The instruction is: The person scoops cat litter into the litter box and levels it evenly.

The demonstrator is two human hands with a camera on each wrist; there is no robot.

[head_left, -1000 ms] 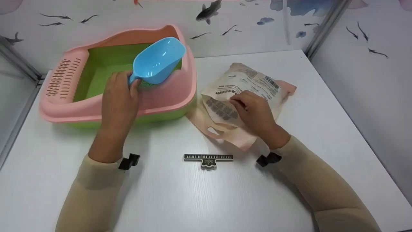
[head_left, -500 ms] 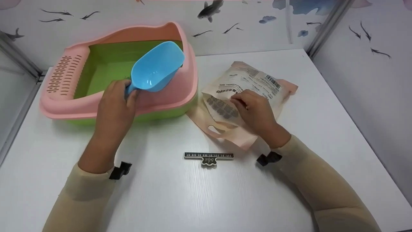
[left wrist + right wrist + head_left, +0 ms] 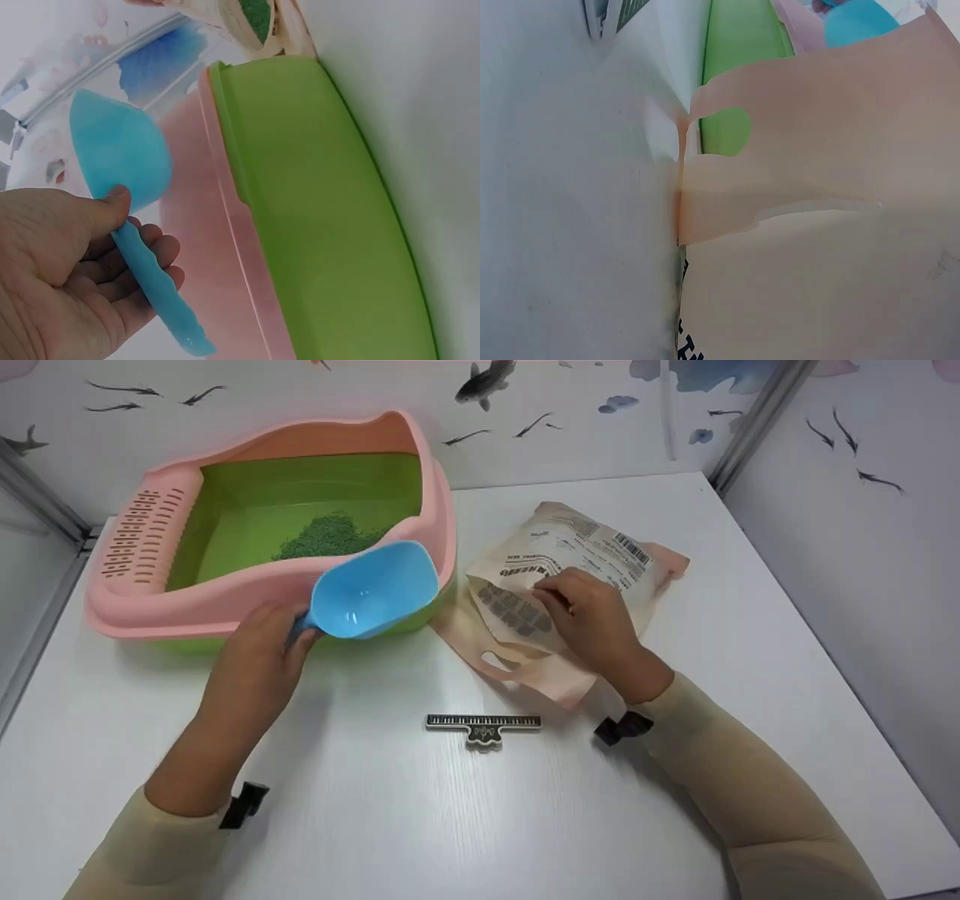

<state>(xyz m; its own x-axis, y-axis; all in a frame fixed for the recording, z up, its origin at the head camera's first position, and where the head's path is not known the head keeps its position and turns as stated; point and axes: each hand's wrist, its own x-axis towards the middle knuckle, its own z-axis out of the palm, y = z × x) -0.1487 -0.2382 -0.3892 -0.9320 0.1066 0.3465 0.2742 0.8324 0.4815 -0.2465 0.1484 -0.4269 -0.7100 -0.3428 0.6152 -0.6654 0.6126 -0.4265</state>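
My left hand (image 3: 255,667) grips the handle of a blue scoop (image 3: 375,589), with the thumb on top, as the left wrist view shows. The bowl of the scoop, empty inside, hangs over the front rim of a pink and green litter box (image 3: 187,611). Inside that box lies a heap of green granules (image 3: 330,536). With bent fingers, my right hand (image 3: 596,615) pinches the open edge of a beige printed bag (image 3: 592,540) lying on the table. More green granules (image 3: 257,19) show in the bag's mouth in the left wrist view. No right fingers appear in the right wrist view.
A dark T-shaped clip (image 3: 484,727) with a piano-key pattern lies on the white table (image 3: 465,825) between the forearms. A printed wall panel (image 3: 555,442) stands behind the box and bag. The bag's pink handle flap (image 3: 555,679) spreads toward the front.
My left hand has drawn the scoop from above the inside of the box toward the front, lower over its near rim. The granule heap is now uncovered. My right hand stays on the bag.
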